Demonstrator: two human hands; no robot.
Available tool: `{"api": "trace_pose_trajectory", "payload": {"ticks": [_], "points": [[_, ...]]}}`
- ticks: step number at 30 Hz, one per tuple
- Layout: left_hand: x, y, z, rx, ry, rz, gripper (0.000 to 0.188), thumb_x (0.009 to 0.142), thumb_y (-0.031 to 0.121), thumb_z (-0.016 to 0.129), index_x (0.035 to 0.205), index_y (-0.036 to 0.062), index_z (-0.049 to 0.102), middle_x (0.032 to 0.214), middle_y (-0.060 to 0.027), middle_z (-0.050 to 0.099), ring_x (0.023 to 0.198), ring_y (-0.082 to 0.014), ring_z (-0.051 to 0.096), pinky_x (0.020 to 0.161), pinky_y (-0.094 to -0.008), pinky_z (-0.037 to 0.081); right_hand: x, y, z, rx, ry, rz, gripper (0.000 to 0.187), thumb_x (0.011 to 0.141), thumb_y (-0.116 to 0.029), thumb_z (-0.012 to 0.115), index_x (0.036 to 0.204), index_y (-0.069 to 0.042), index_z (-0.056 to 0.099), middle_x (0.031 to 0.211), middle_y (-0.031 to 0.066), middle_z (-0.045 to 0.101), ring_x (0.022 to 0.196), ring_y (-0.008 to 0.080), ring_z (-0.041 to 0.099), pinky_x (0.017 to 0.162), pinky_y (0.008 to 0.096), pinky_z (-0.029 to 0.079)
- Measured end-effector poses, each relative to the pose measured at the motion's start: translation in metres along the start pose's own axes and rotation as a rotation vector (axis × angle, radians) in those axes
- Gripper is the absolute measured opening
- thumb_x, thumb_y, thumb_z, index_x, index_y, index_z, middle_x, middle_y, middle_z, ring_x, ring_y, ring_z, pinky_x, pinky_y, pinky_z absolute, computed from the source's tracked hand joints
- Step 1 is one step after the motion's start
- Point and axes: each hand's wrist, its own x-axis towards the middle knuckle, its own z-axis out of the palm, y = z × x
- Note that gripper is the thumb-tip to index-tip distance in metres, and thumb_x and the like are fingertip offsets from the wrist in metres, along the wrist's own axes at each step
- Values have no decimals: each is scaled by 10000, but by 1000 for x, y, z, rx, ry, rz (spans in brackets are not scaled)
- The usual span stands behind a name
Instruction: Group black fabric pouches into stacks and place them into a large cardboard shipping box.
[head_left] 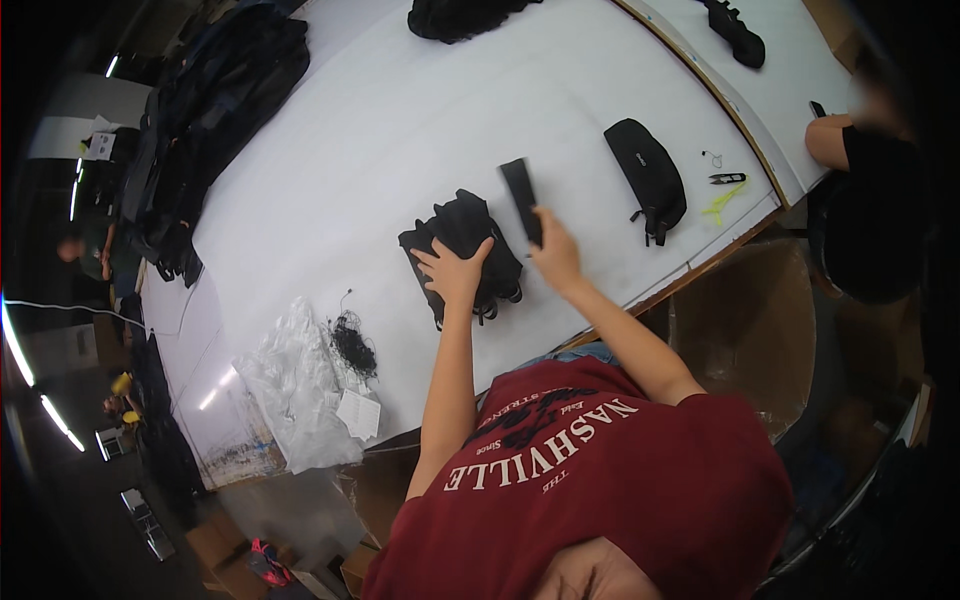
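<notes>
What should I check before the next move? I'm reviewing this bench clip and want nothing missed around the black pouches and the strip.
1. Left hand on the black pouch stack: ok, palm lies flat on top.
2. Right hand gripping the flat black strip: ok, fingers closed on its lower end.
3. Strip free of the stack: ok, it stands beside it, to the right.
4. Single black pouch out of the hands' way: ok, it lies apart, farther right.
5. Snips within reach: cannot tell.
6. Stack squared up: not ok, edges and straps stick out unevenly.
</notes>
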Motion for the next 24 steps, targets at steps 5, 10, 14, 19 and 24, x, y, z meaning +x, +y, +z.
{"api": "trace_pose_trajectory", "payload": {"ticks": [5, 10, 14, 19, 24], "points": [[-1, -1, -2, -4, -10, 9, 1091, 631, 668, 709, 1403, 17, 296, 1476, -349, 82, 1349, -510, 190, 1004, -643, 267, -20, 1, 30, 250, -154, -116, 513, 704, 55, 498, 1204, -52, 462, 1249, 160, 549, 1118, 389, 527, 946, 402, 439], [0, -2, -2, 1, -7, 9, 1082, 633, 667, 708, 1394, 12, 304, 1478, -346, 76, 1347, -511, 193, 1005, -641, 266, -23, 17, 22, 441, -400, -61, 546, 676, 67, 479, 1204, -72, 479, 1390, 124, 435, 1249, 372, 420, 1057, 413, 340], [-1, -2, -4, -9, -21, 5, 1085, 635, 668, 708, 1394, 8, 300, 1478, -346, 73, 1351, -509, 182, 1014, -638, 253, -1, 34, -15, -22, -234, -243, 538, 632, 79, 508, 1134, -104, 574, 1336, 167, 455, 1271, 359, 386, 1077, 470, 282], [-3, -1, -4, -15, -19, 9, 1077, 643, 661, 706, 1394, 6, 297, 1478, -348, 71, 1353, -508, 173, 1024, -634, 238, 57, 87, -108, -682, 448, 239, 655, 732, -148, 708, 1324, -144, 427, 1315, 138, 401, 1224, 324, 370, 999, 462, 317], [-3, -1, -5, -24, -19, 23, 1061, 655, 657, 700, 1387, -2, 305, 1477, -346, 81, 1351, -506, 181, 1023, -630, 243, 81, 107, -136, -796, 358, 293, 748, 715, -249, 759, 1369, -220, 397, 1309, 131, 401, 1211, 306, 378, 990, 446, 329]]}}
